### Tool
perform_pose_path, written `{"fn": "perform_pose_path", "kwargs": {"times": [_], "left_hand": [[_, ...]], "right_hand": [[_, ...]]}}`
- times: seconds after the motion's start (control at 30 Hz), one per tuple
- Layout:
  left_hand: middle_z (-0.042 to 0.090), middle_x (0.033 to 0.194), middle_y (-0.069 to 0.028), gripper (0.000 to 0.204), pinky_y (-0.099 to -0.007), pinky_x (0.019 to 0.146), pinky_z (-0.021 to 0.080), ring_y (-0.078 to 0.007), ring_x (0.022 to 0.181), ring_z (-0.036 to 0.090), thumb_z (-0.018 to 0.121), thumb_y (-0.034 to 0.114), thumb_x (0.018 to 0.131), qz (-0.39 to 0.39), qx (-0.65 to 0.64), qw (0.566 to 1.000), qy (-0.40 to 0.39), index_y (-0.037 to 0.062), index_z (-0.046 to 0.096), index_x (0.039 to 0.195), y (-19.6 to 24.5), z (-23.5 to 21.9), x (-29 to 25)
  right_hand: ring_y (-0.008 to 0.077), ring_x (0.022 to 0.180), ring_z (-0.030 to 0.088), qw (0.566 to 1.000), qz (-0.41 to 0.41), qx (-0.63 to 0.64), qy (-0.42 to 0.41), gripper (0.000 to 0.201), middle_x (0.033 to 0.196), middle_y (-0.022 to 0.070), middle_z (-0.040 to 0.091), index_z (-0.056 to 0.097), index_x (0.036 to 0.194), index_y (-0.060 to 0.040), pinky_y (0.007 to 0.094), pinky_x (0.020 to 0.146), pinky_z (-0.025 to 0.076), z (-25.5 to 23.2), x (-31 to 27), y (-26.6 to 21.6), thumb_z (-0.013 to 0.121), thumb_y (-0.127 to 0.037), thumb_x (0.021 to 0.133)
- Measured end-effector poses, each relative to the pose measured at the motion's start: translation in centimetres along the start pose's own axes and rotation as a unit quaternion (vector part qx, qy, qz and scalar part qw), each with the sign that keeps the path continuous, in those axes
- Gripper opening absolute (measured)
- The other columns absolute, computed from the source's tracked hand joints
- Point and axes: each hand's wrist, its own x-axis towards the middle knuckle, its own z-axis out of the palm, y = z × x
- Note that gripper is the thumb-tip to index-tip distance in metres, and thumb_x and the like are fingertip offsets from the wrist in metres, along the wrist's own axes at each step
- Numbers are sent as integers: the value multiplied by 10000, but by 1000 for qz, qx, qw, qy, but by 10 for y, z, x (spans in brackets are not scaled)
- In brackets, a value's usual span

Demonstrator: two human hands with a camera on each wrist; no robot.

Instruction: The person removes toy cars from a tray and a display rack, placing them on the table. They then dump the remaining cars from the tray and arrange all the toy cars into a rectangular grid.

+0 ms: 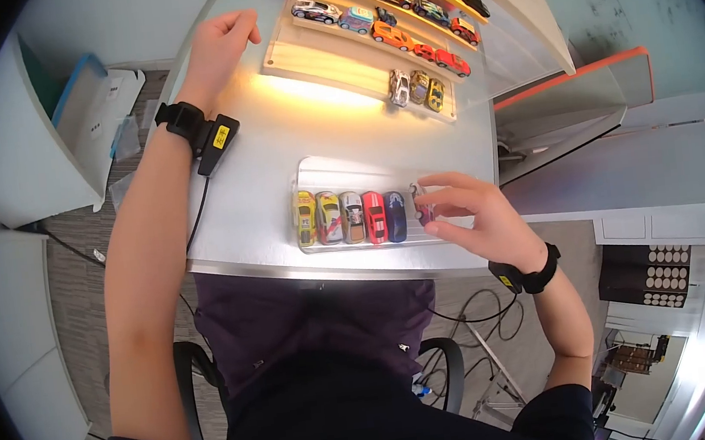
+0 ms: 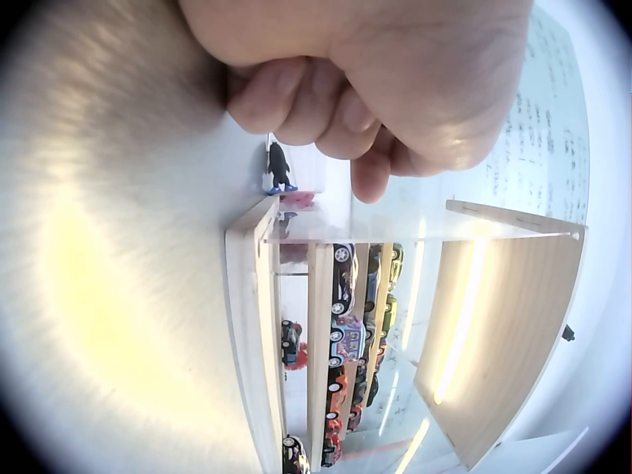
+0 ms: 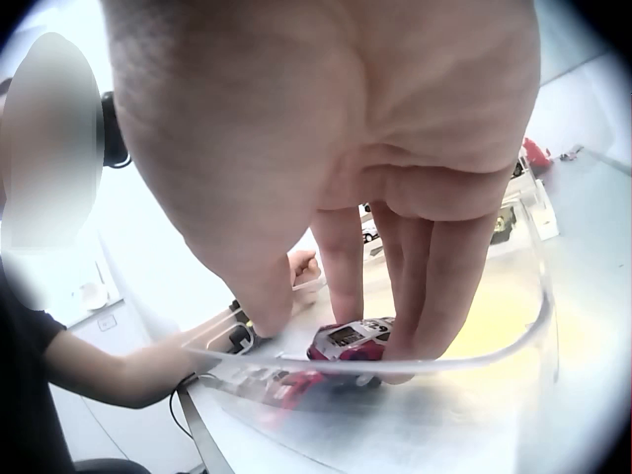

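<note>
A small white and dark-red toy car (image 3: 352, 339) lies at the right end of a clear plastic tray (image 1: 347, 166). My right hand (image 1: 474, 217) reaches over the tray's right side. Its fingers come down at the car, while the thumb (image 3: 269, 314) shows apart from the car in the right wrist view. Left of it, several toy cars stand side by side in the tray, from a yellow one (image 1: 307, 219) to a red one (image 1: 375, 217) and a dark blue one (image 1: 396, 217). My left hand (image 1: 224, 43) rests at the table's far left with fingers curled, holding nothing.
Behind the tray stands a lit wooden display shelf (image 1: 318, 56) with rows of toy cars. Three cars, among them a silver one (image 1: 400, 88), sit at the right of its lowest step. A small dark penguin figure (image 2: 277, 166) stands beyond the shelf's left end.
</note>
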Motion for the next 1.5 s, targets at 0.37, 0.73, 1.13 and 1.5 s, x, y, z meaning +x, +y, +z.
{"fn": "perform_pose_path", "kwargs": {"times": [0.37, 0.73, 1.13, 1.5], "left_hand": [[414, 685, 96, 428, -286, 651, 291, -47, 684, 360, 667, 382, 1043, -4, -8, 1000, -5, 88, 633, 735, 3, -1, -2], [444, 700, 96, 434, -276, 658, 291, -42, 692, 366, 661, 377, 1063, 11, -17, 1000, -7, 94, 640, 735, 4, 0, -2], [456, 702, 94, 434, -276, 664, 295, -43, 696, 371, 661, 380, 1062, 9, -16, 1000, -10, 95, 645, 736, 1, -1, -1], [425, 696, 95, 438, -266, 665, 288, -42, 688, 358, 645, 382, 1086, -11, -3, 1000, -8, 103, 647, 747, 2, 0, -3]], "right_hand": [[373, 1141, 740, 994, -47, -99, -25, 368, 1417, 205, 672, 814, 1239, -50, 442, 978, 580, 4, 3, 3, 781, -349, 1027], [322, 1079, 761, 997, -10, -41, -61, 428, 1450, 215, 644, 737, 1359, -10, 412, 954, 607, 4, 1, 1, 753, -313, 1057], [269, 1109, 738, 998, 23, -20, -56, 544, 1468, 180, 623, 635, 1483, 4, 388, 969, 607, 7, -1, -3, 769, -295, 1050], [280, 1171, 712, 996, 34, 11, -81, 490, 1504, 162, 590, 627, 1475, -49, 386, 1009, 598, 5, 0, -3, 752, -285, 1064]]}}
